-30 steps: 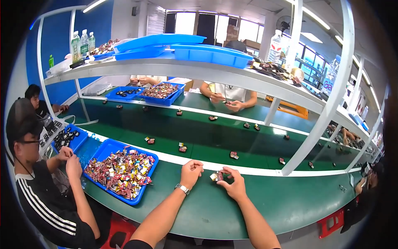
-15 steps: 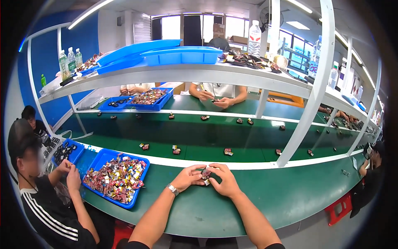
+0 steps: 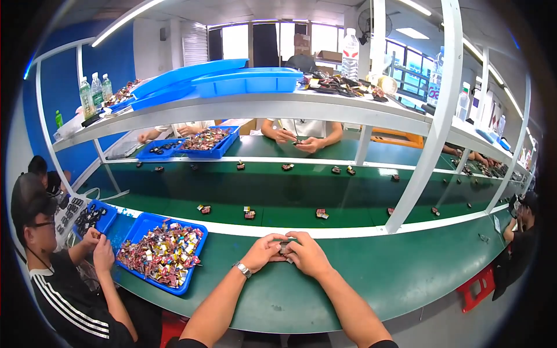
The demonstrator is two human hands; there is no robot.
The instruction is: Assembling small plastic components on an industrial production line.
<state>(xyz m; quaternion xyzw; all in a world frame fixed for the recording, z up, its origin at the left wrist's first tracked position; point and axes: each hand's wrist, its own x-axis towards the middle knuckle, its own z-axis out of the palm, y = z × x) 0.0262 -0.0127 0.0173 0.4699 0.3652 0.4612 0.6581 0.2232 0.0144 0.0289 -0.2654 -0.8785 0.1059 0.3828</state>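
Note:
My left hand (image 3: 260,255), with a metal-banded watch on its wrist, and my right hand (image 3: 307,255) meet above the near green tabletop. Between their closed fingertips is a small dark-and-grey part (image 3: 284,247). Fingers cover much of it, so its exact kind does not show. To the left lies a blue tray (image 3: 203,232) heaped with small wrapped pieces (image 3: 156,252) in dark red, yellow and white. Similar small parts (image 3: 322,214) sit spaced out on the green conveyor belt (image 3: 290,200) beyond my hands.
A co-worker (image 3: 69,296) sits close on my left, beside a smaller blue tray of black parts (image 3: 93,217). A white frame post (image 3: 426,145) rises at right from the white rail (image 3: 301,233). Overhead, a shelf (image 3: 261,105) carries blue trays and bottles. Across the belt, another person (image 3: 301,130) handles something small.
My right-hand fingers have drawn in over the part, which now shows a greyer side. Parts on the near lane of the belt have shifted slightly right. The view has tilted a little.

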